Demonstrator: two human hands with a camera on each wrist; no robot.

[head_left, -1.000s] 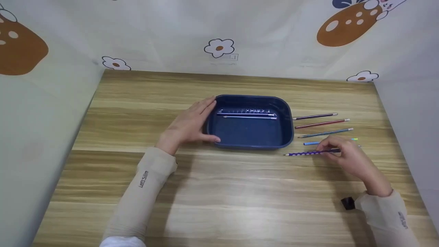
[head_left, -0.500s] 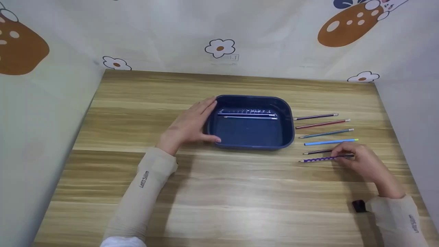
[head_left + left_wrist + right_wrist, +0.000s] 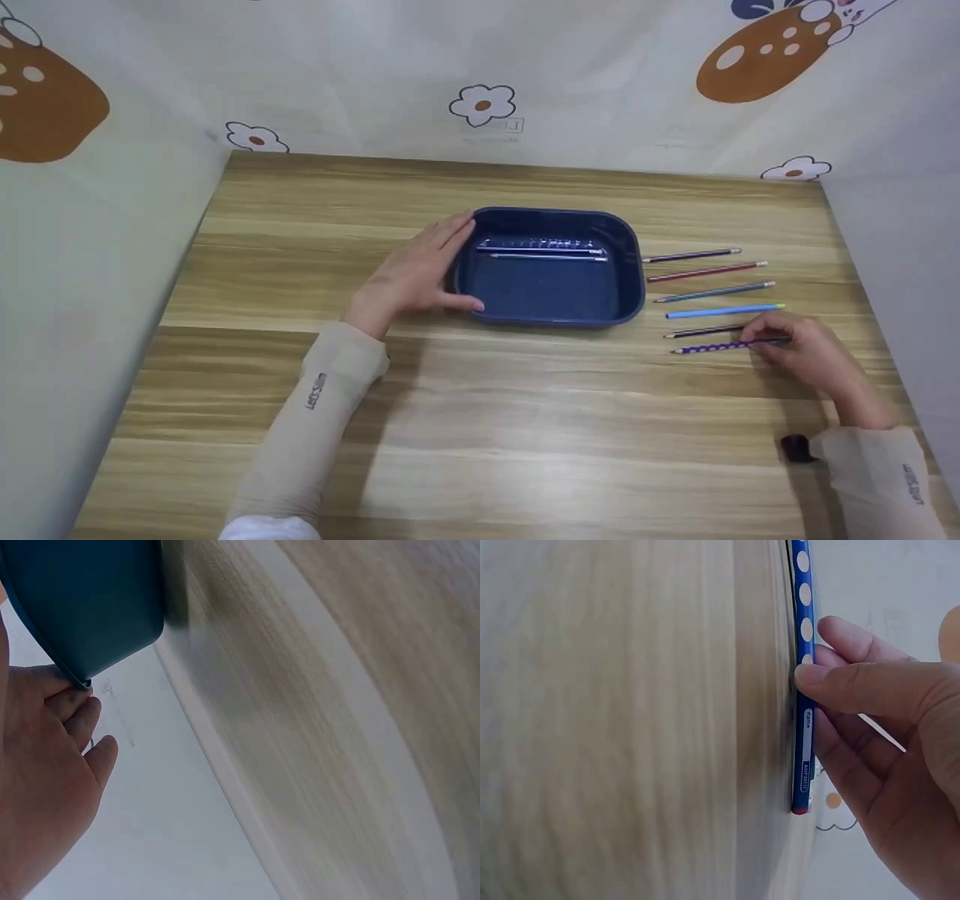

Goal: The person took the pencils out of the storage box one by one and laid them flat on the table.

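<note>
In the head view, my left hand rests spread against the left end of a dark blue plastic box. Its thumb lies at the near left corner of the rim, its straight fingers at the far one; the left wrist view has fingertips at the rim. Two pencils lie inside the box. My right hand pinches a blue-purple pencil with pale dots between thumb and fingers near its blunt end. That pencil is close over the table, nearest of a row, its sharp tip pointing left.
Right of the box lie a dark purple pencil, a red pencil, a teal pencil, a light blue pencil and a dark pencil. Pale patterned walls border the wooden table.
My right hand has moved right and slightly toward me with the dotted pencil, now in line below the others. The dark pencil beside it shows more. My left hand and the box stay put.
</note>
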